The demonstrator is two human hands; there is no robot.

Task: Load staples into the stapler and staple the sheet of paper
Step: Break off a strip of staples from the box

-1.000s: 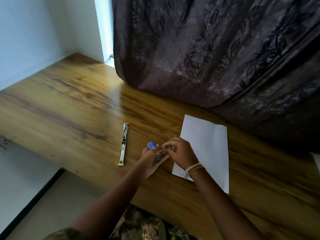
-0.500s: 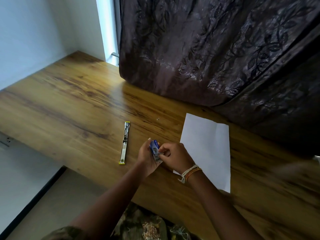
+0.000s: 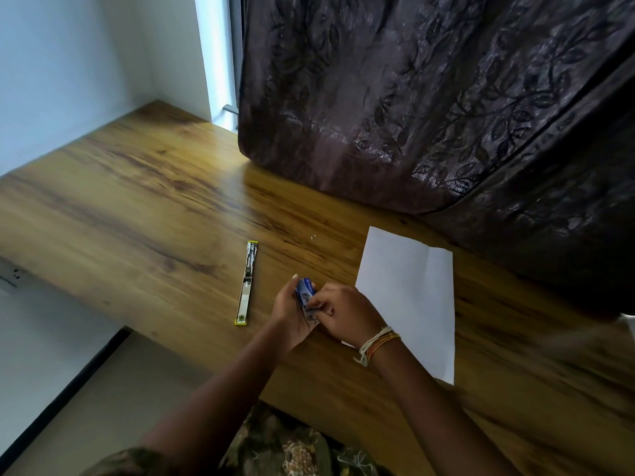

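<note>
A small blue staple box (image 3: 305, 291) stands upright in my left hand (image 3: 288, 314), just above the wooden table's front edge. My right hand (image 3: 343, 312) pinches the box's lower end, where a grey inner part shows; whether staples are between the fingers I cannot tell. The stapler (image 3: 247, 283), yellow-edged and swung fully open flat, lies on the table left of my hands, untouched. A white sheet of paper (image 3: 412, 290) with a centre crease lies right of my hands, partly under my right wrist.
The wooden table (image 3: 137, 207) ends in a front edge near my body, with floor below at left. A dark patterned curtain (image 3: 429, 97) hangs onto the table's back right. A tiny loose staple (image 3: 312, 237) lies beyond the stapler. White wall at left.
The staple box has turned from lying flat in my left hand to standing on edge. My right hand has closed in on its lower end. Stapler and paper have not moved.
</note>
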